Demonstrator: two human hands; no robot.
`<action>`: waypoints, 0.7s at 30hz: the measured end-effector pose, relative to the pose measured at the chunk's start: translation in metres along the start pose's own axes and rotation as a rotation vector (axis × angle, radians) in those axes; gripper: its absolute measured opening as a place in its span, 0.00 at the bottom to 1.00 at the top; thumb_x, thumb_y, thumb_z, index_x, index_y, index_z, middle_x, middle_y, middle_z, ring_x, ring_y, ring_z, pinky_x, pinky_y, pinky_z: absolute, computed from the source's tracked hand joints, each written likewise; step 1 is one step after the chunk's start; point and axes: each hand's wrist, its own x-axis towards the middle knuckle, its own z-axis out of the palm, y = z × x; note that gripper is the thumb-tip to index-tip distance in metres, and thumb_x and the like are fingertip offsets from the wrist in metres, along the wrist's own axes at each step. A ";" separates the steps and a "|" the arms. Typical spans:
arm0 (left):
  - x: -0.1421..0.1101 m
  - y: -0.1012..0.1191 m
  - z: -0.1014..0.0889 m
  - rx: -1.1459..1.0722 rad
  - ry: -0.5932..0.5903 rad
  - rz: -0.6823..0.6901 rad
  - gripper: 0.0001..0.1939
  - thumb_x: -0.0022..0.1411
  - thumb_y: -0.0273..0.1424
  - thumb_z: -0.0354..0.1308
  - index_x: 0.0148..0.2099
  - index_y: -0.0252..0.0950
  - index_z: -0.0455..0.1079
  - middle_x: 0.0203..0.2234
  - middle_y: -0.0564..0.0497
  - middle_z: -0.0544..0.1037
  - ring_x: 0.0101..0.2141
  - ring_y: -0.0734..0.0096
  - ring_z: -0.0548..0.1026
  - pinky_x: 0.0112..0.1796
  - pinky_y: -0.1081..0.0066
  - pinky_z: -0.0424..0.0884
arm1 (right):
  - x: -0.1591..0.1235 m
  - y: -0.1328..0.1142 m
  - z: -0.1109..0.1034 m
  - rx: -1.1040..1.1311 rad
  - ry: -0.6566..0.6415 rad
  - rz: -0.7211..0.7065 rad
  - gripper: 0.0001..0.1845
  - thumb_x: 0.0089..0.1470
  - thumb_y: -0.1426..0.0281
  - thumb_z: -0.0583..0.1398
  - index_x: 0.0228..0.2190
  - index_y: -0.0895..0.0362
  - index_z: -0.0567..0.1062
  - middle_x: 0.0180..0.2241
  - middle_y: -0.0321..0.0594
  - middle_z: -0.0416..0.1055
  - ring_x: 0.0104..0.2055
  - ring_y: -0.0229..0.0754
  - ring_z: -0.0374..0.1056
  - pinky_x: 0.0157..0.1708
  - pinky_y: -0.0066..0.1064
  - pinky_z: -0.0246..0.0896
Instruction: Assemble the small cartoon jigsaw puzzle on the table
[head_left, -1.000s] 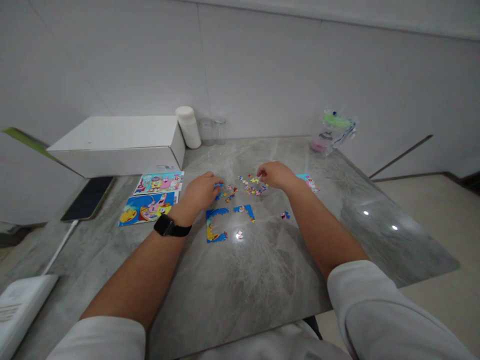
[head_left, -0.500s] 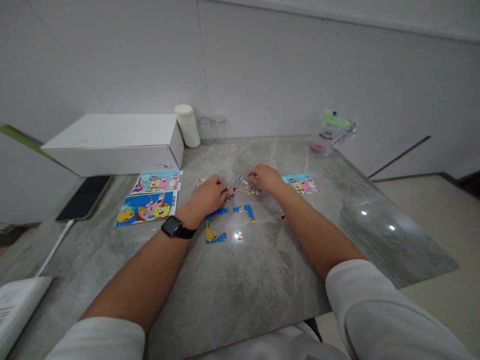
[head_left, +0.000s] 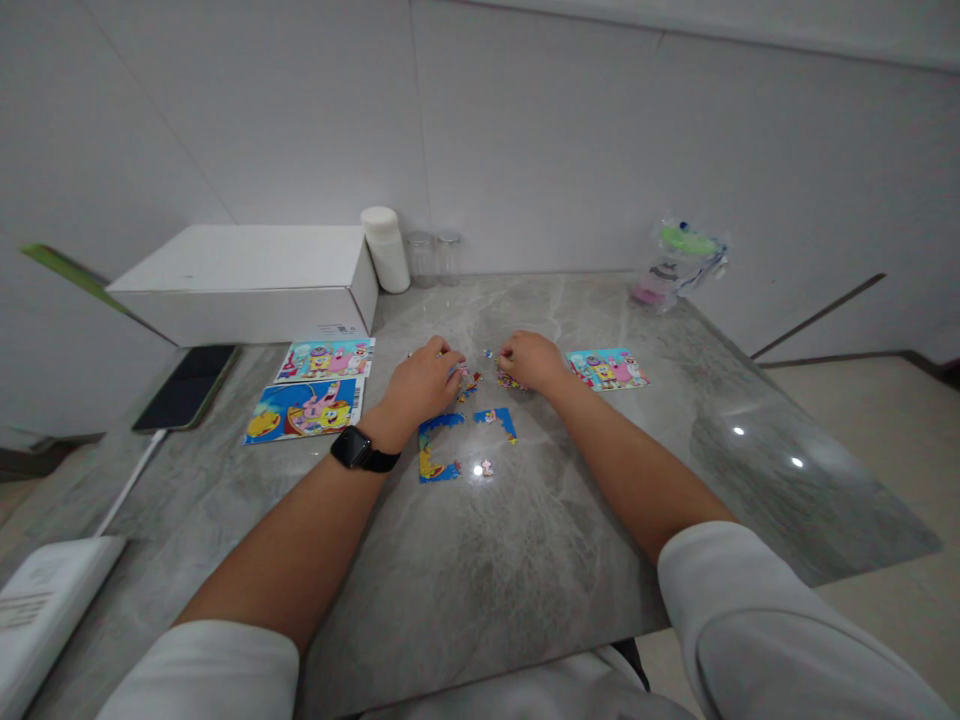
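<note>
Puzzle pieces (head_left: 509,382), right hand (head_left: 532,358) now hiding more

Dim, soft light leaves small glare spots (head_left: 739,431) on the tabletop (head_left: 555,570); frame edges look stretched.

Blue puzzle border (head_left: 427,463), flat, gapped

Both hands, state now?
Left hand: curled by loose puzzle pieces; grip can't be told.
Right hand: curled over a small pile; grip can't be told.
</note>
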 end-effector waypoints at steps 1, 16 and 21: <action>0.000 0.000 0.000 -0.003 0.006 0.003 0.18 0.76 0.36 0.52 0.59 0.39 0.77 0.55 0.42 0.74 0.49 0.58 0.77 0.50 0.61 0.76 | 0.001 0.003 0.001 0.019 -0.009 0.004 0.18 0.68 0.64 0.58 0.46 0.55 0.87 0.49 0.51 0.81 0.51 0.50 0.74 0.50 0.34 0.66; 0.001 -0.007 -0.007 -0.051 0.139 -0.091 0.17 0.75 0.34 0.52 0.59 0.37 0.77 0.53 0.42 0.74 0.48 0.57 0.77 0.49 0.59 0.76 | 0.013 0.018 0.009 0.141 0.133 0.014 0.16 0.69 0.66 0.59 0.51 0.54 0.85 0.52 0.49 0.78 0.54 0.50 0.71 0.55 0.36 0.64; 0.002 -0.008 -0.008 -0.057 0.167 -0.088 0.17 0.75 0.33 0.52 0.58 0.38 0.76 0.52 0.42 0.75 0.49 0.57 0.77 0.50 0.59 0.76 | 0.025 0.006 0.008 0.087 0.031 -0.110 0.20 0.68 0.70 0.60 0.57 0.49 0.83 0.57 0.47 0.75 0.58 0.50 0.69 0.57 0.35 0.62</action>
